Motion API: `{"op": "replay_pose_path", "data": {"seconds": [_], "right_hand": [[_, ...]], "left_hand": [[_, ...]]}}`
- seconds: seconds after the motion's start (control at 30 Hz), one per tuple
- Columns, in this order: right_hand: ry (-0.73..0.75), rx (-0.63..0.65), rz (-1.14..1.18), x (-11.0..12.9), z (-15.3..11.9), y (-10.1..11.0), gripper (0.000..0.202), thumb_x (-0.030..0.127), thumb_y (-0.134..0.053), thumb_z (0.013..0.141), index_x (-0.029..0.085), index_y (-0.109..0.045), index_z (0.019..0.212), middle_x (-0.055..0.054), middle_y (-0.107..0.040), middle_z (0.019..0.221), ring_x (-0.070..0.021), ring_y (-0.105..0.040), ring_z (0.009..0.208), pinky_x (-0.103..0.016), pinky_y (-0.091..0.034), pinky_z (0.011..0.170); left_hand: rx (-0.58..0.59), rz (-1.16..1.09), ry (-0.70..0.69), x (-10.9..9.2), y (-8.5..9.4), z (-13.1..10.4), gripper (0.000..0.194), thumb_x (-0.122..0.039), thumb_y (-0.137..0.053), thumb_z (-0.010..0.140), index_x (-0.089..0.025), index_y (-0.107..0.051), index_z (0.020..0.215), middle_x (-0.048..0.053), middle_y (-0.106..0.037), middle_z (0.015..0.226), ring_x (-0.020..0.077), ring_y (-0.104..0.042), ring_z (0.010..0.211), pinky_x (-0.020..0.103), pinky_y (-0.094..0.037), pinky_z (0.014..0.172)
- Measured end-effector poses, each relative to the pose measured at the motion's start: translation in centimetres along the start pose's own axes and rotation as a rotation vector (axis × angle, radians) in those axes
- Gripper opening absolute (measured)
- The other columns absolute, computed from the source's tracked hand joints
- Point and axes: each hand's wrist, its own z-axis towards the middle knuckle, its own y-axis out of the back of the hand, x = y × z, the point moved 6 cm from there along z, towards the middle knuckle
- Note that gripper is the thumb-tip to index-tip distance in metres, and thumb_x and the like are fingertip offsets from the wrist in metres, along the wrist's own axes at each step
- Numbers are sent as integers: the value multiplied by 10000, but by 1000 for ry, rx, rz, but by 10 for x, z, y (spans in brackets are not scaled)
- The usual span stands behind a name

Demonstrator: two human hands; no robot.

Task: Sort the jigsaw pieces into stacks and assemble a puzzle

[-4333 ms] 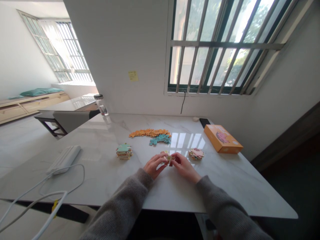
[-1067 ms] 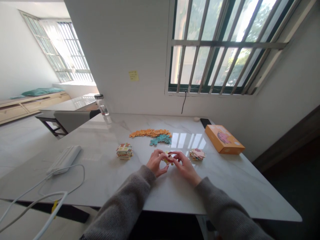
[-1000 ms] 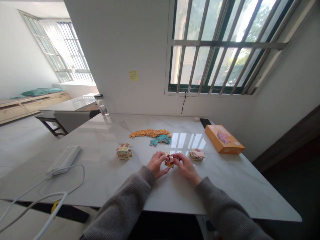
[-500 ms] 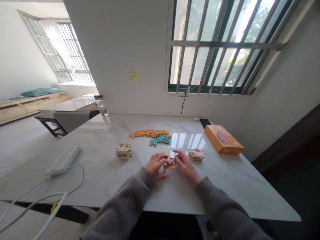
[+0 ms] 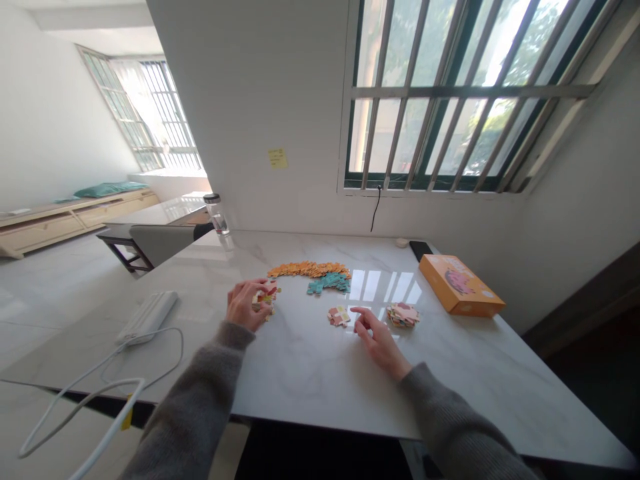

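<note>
My left hand [image 5: 245, 305] is at the left stack of puzzle pieces [image 5: 263, 307], its fingers closed on a pinkish puzzle piece [image 5: 271, 287] at the top of it. Part of that stack is hidden behind the fingers. In the middle of the table lies a small pile of pink and yellow puzzle pieces [image 5: 339, 316]. Just right of it rests my right hand [image 5: 377, 339], index finger stretched out, the others loosely bent, with nothing seen in them. A further stack of pieces [image 5: 403, 315] sits beyond my right hand.
Orange puzzle pieces [image 5: 307, 269] and teal ones [image 5: 330, 283] lie heaped farther back. An orange box [image 5: 460, 283] and a dark phone [image 5: 421, 251] stand at the right. At the left are a white power strip [image 5: 149, 317] with cables and a clear bottle [image 5: 217, 215].
My left hand has moved left from the middle pile to the left stack, carrying a puzzle piece. My right hand has drawn slightly away from the middle pile. The view has shifted slightly.
</note>
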Motion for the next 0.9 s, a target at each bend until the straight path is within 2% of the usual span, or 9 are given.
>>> {"op": "replay_pose_path", "data": {"seconds": [0.1,0.2,0.33,0.43,0.5,0.6,0.7,0.77,0.9], "right_hand": [[5,35,-12,2,-1,-3,332,343,-408,983,192,-529,1253,7,-541,773,-149,-506,686,-274,-413,656],[5,55,-17,1,-1,-5,333,335,-406,986,188,-522,1261,13,-530,760,-142,-487,665,-268,-402,640],[3,75,-24,-1,-1,-6,333,326,-411,987,191,-523,1269,18,-524,750,-139,-484,655,-262,-393,623],[12,76,-36,-1,-2,-6,335,315,-409,986,193,-524,1276,21,-521,740,-141,-497,662,-265,-401,633],[13,60,-66,-1,-1,-6,327,303,-417,979,191,-539,1261,19,-529,735,-145,-498,657,-270,-405,637],[26,1,-147,-2,1,-2,300,258,-447,951,182,-581,1207,-11,-574,777,-169,-526,706,-295,-430,687],[73,-10,-257,-2,2,-1,252,193,-481,914,187,-639,1110,-61,-614,889,-217,-564,862,-350,-449,814],[92,21,-313,-2,2,-3,235,164,-495,904,198,-661,1067,-79,-622,958,-238,-563,951,-380,-440,877],[99,59,-350,-4,1,-6,249,138,-495,914,205,-664,1083,-87,-625,1017,-244,-557,1000,-395,-432,905]], "left_hand": [[83,46,29,34,1,5,268,-131,-559,681,-237,-595,923,38,-699,1175,290,-552,1107,456,-372,978],[170,70,44,51,-5,4,261,-129,-538,679,-239,-601,907,27,-697,1183,284,-542,1117,449,-362,979],[260,48,67,62,-15,-2,265,-149,-528,676,-240,-604,914,26,-694,1185,286,-536,1128,450,-367,974],[228,28,34,57,-16,-4,320,-143,-518,652,-227,-592,952,52,-661,1238,297,-524,1144,451,-386,971],[149,17,-25,41,-12,-3,335,-149,-529,659,-214,-587,983,78,-627,1278,306,-513,1152,452,-394,973],[103,-30,-127,-3,-16,-3,259,-163,-539,734,-217,-592,982,78,-650,1194,290,-532,1111,439,-399,975],[313,-115,-241,-59,-47,-10,232,-177,-533,798,-229,-599,1014,55,-681,1050,256,-568,1045,410,-418,945],[447,-123,-231,-87,-72,-16,231,-228,-571,816,-230,-609,1044,60,-668,1088,267,-561,1066,420,-428,927],[601,-125,-151,-117,-113,-25,410,-363,-678,796,-229,-595,1174,87,-608,1213,300,-519,1150,439,-431,947]]}}
